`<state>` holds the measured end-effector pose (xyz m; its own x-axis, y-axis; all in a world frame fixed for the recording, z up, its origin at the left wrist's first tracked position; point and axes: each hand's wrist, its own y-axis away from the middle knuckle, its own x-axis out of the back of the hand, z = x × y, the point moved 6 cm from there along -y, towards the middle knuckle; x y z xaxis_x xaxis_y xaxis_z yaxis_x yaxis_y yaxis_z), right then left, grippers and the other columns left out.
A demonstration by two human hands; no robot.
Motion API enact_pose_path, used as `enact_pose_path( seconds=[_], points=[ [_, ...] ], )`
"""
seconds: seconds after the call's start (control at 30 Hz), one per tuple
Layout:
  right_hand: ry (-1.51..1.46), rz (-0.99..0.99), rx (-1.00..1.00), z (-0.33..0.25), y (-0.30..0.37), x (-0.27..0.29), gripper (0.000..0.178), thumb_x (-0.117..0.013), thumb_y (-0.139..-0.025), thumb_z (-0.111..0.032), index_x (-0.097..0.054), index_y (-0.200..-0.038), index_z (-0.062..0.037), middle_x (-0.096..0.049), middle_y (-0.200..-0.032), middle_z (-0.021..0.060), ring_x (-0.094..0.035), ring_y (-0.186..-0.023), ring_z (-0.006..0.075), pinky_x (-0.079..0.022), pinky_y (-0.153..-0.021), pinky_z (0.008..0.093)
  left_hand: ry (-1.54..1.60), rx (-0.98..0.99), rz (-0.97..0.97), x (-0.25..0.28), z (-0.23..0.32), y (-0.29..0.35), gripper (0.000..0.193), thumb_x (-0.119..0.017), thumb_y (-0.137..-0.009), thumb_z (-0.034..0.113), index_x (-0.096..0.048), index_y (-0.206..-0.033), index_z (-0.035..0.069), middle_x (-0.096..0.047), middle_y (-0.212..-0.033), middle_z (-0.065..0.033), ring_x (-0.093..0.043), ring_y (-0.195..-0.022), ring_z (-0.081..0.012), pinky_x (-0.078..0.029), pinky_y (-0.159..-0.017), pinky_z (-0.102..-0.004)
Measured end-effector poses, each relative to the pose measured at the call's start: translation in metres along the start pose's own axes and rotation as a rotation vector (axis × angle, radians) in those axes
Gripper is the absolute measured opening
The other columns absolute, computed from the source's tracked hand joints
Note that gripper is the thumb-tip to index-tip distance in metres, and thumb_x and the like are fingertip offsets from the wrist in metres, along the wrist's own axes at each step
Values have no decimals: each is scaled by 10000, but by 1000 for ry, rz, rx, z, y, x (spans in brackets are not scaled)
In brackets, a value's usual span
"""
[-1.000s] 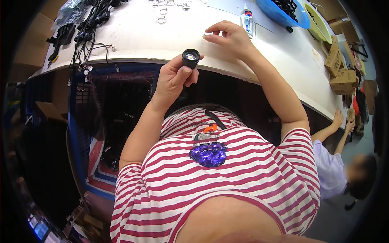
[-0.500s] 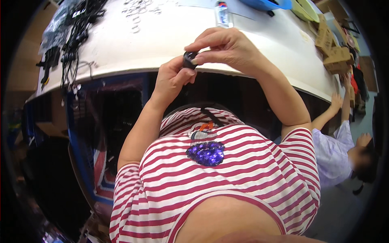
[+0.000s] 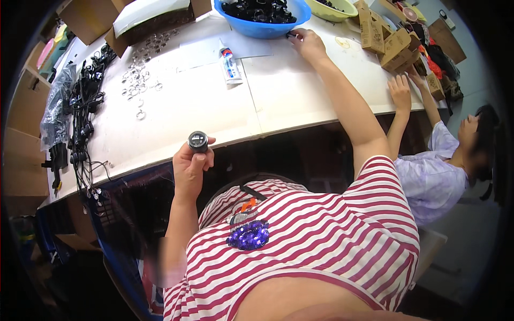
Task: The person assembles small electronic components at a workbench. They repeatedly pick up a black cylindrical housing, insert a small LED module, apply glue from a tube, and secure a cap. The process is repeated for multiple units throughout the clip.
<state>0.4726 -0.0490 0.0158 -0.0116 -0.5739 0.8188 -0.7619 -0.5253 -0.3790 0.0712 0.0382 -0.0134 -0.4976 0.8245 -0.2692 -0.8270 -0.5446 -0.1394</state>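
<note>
My left hand (image 3: pixel 189 171) is above the table's front edge, its fingers wrapped round a short black cylindrical part (image 3: pixel 197 140). The round end of that part faces up and shows a small pale mark in a dark recess. My right arm is stretched far across the table. With thumb and finger, my right hand (image 3: pixel 310 47) pinches a small black piece (image 3: pixel 290 35) beside the rim of a blue basin (image 3: pixel 257 28). Fingers partly cover that piece, so its exact shape is unclear. Many glossy black parts (image 3: pixel 259 9) fill the basin.
A white and blue tube (image 3: pixel 229 65) lies mid-table. Left of it are scattered metal rings (image 3: pixel 136 80), then bundled black cables (image 3: pixel 85 107). A yellow-green bowl (image 3: pixel 334 12) and cardboard boxes (image 3: pixel 396 48) stand at the right, where another person (image 3: pixel 428 176) works.
My hands have parted. The left keeps the black cylindrical part, now lower left; the right has reached forward to the basin and pinches a small black piece. The view has shifted, showing more table.
</note>
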Motion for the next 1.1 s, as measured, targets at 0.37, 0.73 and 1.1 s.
enact_pose_path(
  seconds=[0.37, 0.73, 1.1],
  points=[
    [-724, -902, -251, -58, 71, -25, 187, -612, -801, -282, -633, -796, -96, -516, -606, -20, -402, -489, 56, -279, -433, 206, 15, 6, 65, 15, 3, 11, 506, -595, -804, 448, -556, -1000, -17, -445, -590, 10, -367, -521, -71, -284, -498, -213],
    [-266, -572, 178, -79, 105, 7, 321, -631, -783, -269, -618, -992, -26, -545, -853, 37, -500, -763, 122, -422, -658, 262, 8, 37, -2, 6, -3, 18, 502, -596, -811, 423, -547, -1025, -28, -456, -617, 9, -369, -541, -66, -285, -514, -201],
    [-759, -688, 692, -212, 188, 59, 340, -700, -702, -37, -628, -1034, -50, -598, -891, 15, -414, -566, 33, -350, -501, 173, -2, 149, -21, -17, 0, 18, 237, -571, -820, 173, -569, -1000, 18, -519, -686, 3, -412, -595, -53, -311, -544, -182]
  ],
)
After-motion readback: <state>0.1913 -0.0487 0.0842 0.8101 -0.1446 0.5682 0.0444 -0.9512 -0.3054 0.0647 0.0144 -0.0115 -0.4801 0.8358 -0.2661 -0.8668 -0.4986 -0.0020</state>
